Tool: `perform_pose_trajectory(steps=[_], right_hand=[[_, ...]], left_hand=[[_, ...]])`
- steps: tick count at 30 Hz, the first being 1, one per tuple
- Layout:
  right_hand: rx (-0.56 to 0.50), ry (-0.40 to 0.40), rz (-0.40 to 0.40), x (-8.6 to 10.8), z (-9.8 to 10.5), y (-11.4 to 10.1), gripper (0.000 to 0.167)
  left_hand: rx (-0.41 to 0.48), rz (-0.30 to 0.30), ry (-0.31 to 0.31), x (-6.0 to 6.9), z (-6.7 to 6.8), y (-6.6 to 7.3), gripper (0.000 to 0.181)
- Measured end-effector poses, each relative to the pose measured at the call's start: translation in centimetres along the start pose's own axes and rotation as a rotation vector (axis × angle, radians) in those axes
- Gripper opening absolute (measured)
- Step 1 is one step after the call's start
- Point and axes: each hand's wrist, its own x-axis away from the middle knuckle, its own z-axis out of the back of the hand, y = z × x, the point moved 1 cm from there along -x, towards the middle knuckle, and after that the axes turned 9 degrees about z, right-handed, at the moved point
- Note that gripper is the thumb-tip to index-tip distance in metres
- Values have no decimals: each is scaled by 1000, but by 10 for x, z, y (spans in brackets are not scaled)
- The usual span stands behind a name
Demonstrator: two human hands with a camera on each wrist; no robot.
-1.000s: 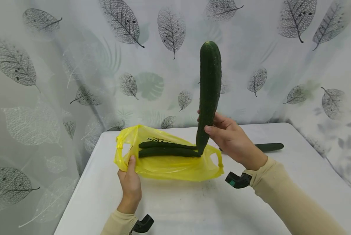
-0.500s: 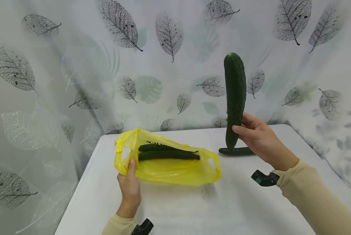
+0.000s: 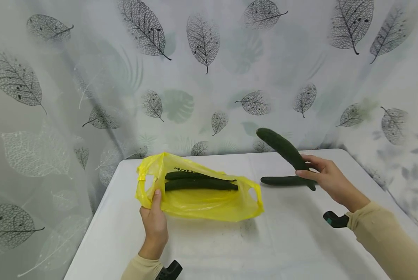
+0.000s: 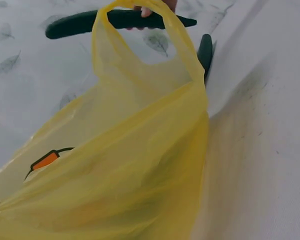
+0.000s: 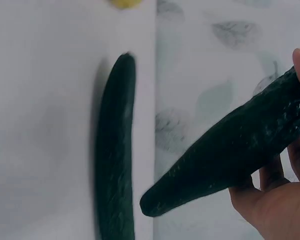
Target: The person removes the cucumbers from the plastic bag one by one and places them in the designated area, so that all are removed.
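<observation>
Upright half a second ago, the held cucumber now tips leftward, right of centre in the frame, pinched by the right hand – which has shifted farther right – near another cucumber lying on the white desk. The held one is dark green, slightly curved, blunt at the raised end and narrower below. Left of centre, the left hand pinches the yellow bag containing more cucumbers; the bag's black lettering, ending "ck", is only partly legible.
</observation>
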Motion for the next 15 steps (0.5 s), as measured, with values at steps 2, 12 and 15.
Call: perform_pose_trajectory(steps=[2,12,15], right_hand=[[84,-1,9,2,2,10,68],[320,-39,93,14,11,46,56],[378,-42,117,16,13,54,52]], left_hand=[[2,-4,-1,0,0,0,42],[14,-8,2,-1,0,1,40],[18,-6,4,-1,0,1,40]])
